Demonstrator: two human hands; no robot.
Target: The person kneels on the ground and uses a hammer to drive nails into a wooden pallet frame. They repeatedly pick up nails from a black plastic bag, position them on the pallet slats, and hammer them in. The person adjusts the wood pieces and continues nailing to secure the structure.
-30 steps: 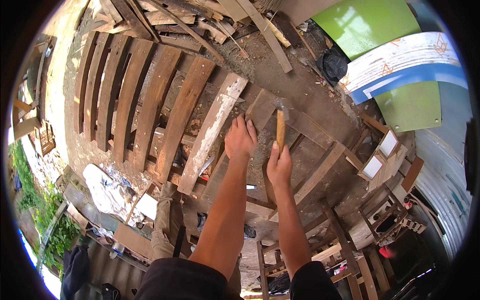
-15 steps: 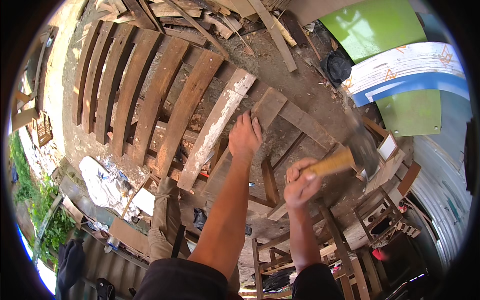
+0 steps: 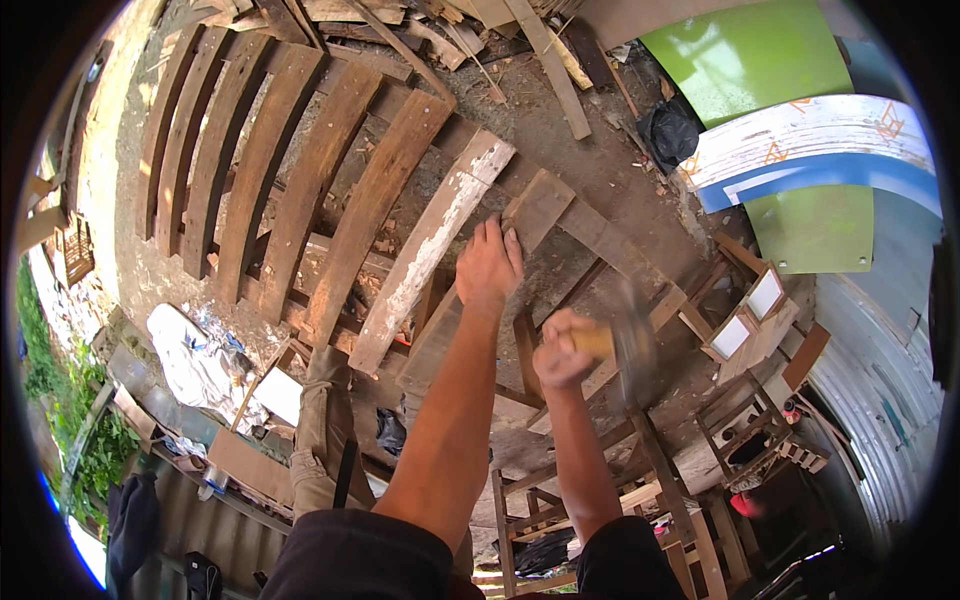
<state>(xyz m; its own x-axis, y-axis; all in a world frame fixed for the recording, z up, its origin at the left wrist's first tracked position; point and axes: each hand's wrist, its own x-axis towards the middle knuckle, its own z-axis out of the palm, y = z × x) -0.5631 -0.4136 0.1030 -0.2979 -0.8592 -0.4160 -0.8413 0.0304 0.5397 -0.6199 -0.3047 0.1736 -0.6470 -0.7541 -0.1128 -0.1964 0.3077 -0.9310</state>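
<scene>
My left hand (image 3: 489, 268) grips a brown wooden plank (image 3: 540, 213) from above, its thumb set apart from the fingers. The plank lies across a slatted wooden frame, next to a slat with peeling white paint (image 3: 432, 250). To the right, my right hand (image 3: 562, 350) is closed round the yellowish handle of a hammer (image 3: 594, 344). The hammer's metal head is smeared by motion and hangs over the frame's right part, apart from the held plank. Several bare brown slats (image 3: 380, 215) of the frame run off to the left.
Scrap wood (image 3: 440, 45) is piled at the far side. Green panels (image 3: 745, 60) and a black plastic bag (image 3: 668, 135) are at the far right. Small wooden frames (image 3: 765, 440) stand at the near right. A white cloth-like heap (image 3: 195, 365) lies on the left.
My right hand and the hammer have moved left, closer to my left hand. My left hand stays on the plank. The view has shifted slightly.
</scene>
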